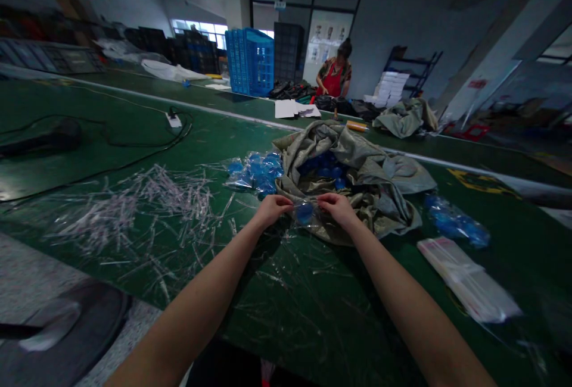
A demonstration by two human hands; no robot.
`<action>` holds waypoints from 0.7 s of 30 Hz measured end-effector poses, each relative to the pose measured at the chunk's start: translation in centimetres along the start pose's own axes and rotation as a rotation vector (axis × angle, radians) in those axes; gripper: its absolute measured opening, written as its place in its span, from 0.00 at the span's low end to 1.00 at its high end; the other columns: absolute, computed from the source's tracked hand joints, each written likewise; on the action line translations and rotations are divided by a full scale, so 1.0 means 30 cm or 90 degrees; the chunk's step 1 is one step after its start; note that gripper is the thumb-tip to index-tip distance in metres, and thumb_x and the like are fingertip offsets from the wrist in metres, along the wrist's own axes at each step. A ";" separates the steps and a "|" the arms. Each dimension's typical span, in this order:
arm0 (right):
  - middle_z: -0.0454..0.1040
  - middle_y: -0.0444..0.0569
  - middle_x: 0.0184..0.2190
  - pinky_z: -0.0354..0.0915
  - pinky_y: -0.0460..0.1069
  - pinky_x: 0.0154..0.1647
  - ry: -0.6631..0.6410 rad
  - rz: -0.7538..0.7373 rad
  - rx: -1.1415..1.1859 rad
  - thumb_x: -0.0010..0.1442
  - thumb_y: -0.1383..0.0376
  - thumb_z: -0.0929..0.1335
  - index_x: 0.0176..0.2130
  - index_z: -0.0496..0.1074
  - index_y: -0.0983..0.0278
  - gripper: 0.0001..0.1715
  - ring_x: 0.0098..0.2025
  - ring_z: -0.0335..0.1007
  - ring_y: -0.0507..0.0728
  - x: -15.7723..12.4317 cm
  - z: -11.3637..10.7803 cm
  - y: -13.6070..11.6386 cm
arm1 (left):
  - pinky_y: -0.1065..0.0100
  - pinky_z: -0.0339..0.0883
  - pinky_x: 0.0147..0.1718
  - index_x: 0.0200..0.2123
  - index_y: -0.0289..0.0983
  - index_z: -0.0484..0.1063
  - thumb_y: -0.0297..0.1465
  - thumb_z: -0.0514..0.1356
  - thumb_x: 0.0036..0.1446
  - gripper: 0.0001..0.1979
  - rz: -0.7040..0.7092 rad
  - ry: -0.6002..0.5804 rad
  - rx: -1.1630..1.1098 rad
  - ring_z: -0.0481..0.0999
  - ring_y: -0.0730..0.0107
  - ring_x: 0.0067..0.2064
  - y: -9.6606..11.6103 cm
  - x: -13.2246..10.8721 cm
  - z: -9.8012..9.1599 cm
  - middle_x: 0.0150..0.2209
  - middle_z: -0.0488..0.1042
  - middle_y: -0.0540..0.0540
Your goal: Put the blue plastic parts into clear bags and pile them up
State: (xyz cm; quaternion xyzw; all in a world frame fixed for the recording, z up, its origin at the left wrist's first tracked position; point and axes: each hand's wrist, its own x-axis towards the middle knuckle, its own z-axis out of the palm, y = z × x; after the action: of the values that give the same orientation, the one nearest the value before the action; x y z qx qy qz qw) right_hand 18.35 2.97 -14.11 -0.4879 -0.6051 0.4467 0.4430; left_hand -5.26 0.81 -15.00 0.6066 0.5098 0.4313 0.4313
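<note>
Plastic offcuts (pixel 170 205) left of sack (pixel 384 172)

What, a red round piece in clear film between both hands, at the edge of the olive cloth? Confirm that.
Wrong colour: the round piece between the left hand and right hand is blue, not red, as the head view shows; the olive cloth is right.

L hand (pixel 272 209) & R hand (pixel 338 208) pinch blue item in plastic (pixel 304 213), by sack (pixel 384 196).
</note>
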 end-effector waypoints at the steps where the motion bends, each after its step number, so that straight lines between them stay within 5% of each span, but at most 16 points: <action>1: 0.77 0.44 0.26 0.66 0.46 0.27 0.003 -0.009 -0.003 0.43 0.61 0.73 0.32 0.76 0.66 0.14 0.24 0.67 0.49 0.001 0.000 0.002 | 0.67 0.65 0.36 0.31 0.34 0.79 0.31 0.67 0.43 0.09 -0.003 0.008 -0.002 0.75 0.67 0.31 0.000 0.000 0.002 0.30 0.79 0.44; 7: 0.75 0.43 0.25 0.65 0.47 0.28 0.017 -0.048 -0.014 0.43 0.59 0.73 0.30 0.75 0.65 0.14 0.25 0.67 0.51 -0.001 0.004 0.002 | 0.72 0.59 0.24 0.26 0.33 0.76 0.33 0.67 0.45 0.08 -0.078 0.070 -0.071 0.69 0.74 0.23 0.035 -0.008 -0.003 0.25 0.77 0.45; 13: 0.76 0.44 0.28 0.66 0.48 0.31 0.018 -0.063 -0.021 0.44 0.59 0.72 0.31 0.75 0.64 0.14 0.29 0.69 0.53 -0.002 0.005 -0.002 | 0.73 0.36 0.14 0.24 0.33 0.71 0.49 0.58 0.53 0.23 -0.321 0.017 -0.309 0.48 0.85 0.12 0.101 -0.006 -0.013 0.20 0.72 0.46; 21: 0.75 0.43 0.26 0.66 0.46 0.30 0.013 -0.040 -0.010 0.42 0.61 0.73 0.30 0.75 0.64 0.12 0.28 0.69 0.52 -0.010 0.009 -0.034 | 0.75 0.32 0.13 0.27 0.32 0.71 0.33 0.65 0.47 0.10 -0.292 -0.042 -0.429 0.47 0.88 0.12 0.134 -0.024 -0.015 0.24 0.73 0.48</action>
State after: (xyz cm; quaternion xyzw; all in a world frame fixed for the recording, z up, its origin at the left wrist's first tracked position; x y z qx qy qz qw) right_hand 17.92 2.51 -13.22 -0.4765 -0.6193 0.4226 0.4591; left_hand -4.78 -0.32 -11.08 0.3159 0.4478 0.4470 0.7070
